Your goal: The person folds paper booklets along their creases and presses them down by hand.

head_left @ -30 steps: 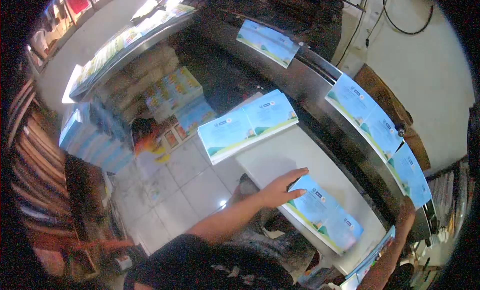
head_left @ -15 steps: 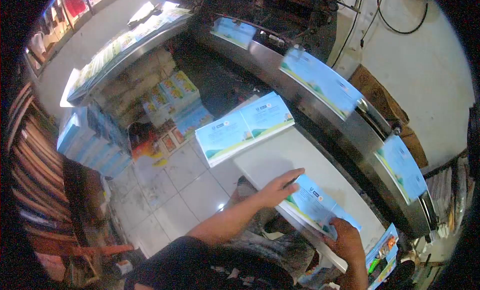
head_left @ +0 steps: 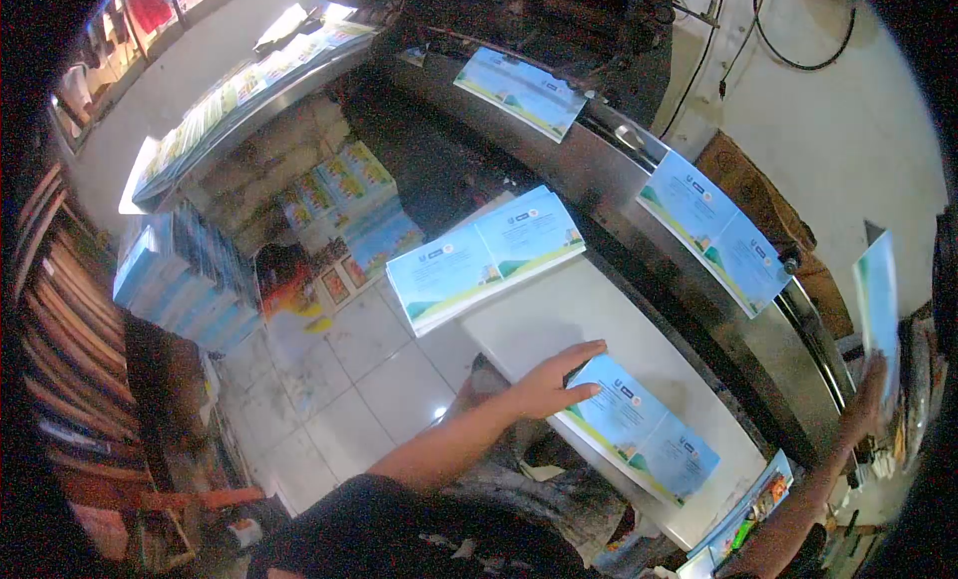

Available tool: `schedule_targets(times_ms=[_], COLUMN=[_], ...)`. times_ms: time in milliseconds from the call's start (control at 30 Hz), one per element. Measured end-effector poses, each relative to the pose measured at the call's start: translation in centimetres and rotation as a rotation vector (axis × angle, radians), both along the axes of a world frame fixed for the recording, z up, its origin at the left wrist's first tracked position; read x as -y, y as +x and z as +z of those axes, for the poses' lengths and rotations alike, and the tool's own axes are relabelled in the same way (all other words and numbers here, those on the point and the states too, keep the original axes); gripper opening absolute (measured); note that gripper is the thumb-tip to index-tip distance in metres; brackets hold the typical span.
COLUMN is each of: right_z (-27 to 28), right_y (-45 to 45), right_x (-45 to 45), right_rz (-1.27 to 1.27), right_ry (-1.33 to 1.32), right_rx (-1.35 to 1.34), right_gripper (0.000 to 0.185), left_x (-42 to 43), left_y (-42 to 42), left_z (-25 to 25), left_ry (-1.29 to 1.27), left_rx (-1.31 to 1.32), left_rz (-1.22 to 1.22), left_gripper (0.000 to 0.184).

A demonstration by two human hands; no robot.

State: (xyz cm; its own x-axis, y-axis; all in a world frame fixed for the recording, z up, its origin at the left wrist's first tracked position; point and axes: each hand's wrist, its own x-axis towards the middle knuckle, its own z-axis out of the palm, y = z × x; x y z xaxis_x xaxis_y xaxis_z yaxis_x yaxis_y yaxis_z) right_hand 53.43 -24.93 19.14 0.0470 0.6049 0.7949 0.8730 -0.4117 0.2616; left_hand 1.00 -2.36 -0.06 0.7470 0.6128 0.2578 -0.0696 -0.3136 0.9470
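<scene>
- The white table [head_left: 659, 345] carries a blue printed pile [head_left: 647, 431] on its side nearest the person.
- The left hand [head_left: 559, 382] is at that pile's left end, above the white table's near edge: the thumb lies on a corner, the index finger reaches out straight; whether the hidden fingers grip beneath, I cannot tell.
- The right hand [head_left: 868, 401], slightly blurred, is raised to the right of the white table, grasping a blue sheet [head_left: 877, 292] by its lower end.
- A taller blue stack [head_left: 486, 262] sits at the white table's left end.
- Beyond the white table's far side, a metal rail [head_left: 611, 168] bears more printed sheets [head_left: 714, 238].
- Colourful prints [head_left: 746, 519] stand tilted at the white table's right end.
- Left of the white table is a tiled floor [head_left: 364, 365].
</scene>
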Motion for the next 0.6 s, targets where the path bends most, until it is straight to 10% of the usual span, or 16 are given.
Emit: schedule_targets(times_ms=[67,200,267,400,467,600], right_z=[-6.2,-11.2,-12.9,-12.2,-8.6,-8.3], right_y=[3.3,0.4,0.9,-8.5,-19.9,-32.6], right_x=[0.1,1.9,3.2,2.3,-0.8,-2.3], right_rz=[0.193,0.045,0.008,-0.071,0.063,0.28], right_ry=[0.037,-0.158,-0.207,-0.41,-0.475,-0.852], right_rx=[-0.823,-0.497,-0.946,-0.459,-0.854,-0.495], right_gripper=[0.043,0.039,0.036,0.031,0.029,0.06], left_x=[0.1,-0.2,-0.2,0.0,0.0,0.1], left_y=[-0.1,-0.1,0.0,0.1,0.0,-0.1], left_z=[0.6,0.0,-0.3,0.4,0.4,0.6], left_ry=[0.043,-0.005,0.004,0.057,0.038,0.048], left_rx=[-0.009,-0.041,-0.021,-0.006,-0.021,-0.04], left_rz=[0.033,-0.003,-0.006,0.037,0.032,0.044], left_gripper=[0.062,0.065,0.064,0.06,0.059,0.058])
